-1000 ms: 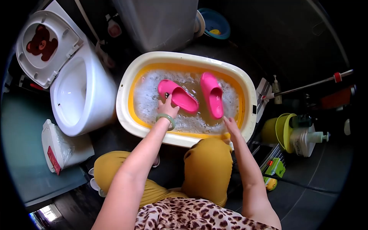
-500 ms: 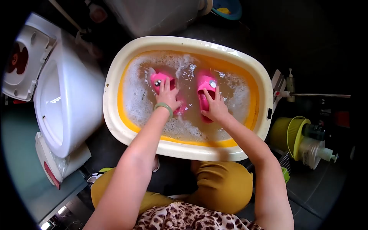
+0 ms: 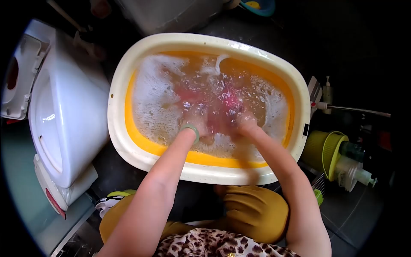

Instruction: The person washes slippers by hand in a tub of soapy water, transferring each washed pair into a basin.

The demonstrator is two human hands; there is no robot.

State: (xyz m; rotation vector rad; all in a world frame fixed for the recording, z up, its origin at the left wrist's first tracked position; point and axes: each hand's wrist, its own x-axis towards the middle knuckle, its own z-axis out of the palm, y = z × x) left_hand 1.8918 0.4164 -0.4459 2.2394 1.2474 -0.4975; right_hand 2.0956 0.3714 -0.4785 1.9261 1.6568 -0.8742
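Two pink clogs lie under the murky, bubbly water of a cream and yellow tub (image 3: 114,124). The left clog (image 3: 189,95) shows only as a blurred pink patch, and the right clog (image 3: 231,99) is a little clearer. My left hand (image 3: 196,120), with a green bangle at its wrist, is under the surface just below the left clog. Beside the right clog, my right hand (image 3: 246,121) is sunk to about the wrist. Water and splashes hide the fingers of both hands, so I cannot make out whether they grip the clogs.
White foam (image 3: 154,94) floats along the tub's left side. A white toilet (image 3: 68,115) stands to the left, with a white bin (image 3: 79,184) below it. On the right are a green bucket (image 3: 323,150) and pump bottles (image 3: 353,175). A blue basin (image 3: 263,7) sits at the top.
Both hands have gone down into the water, pushing the pink clogs under. The surface is now churned and splashing, and the clogs have blurred from view.
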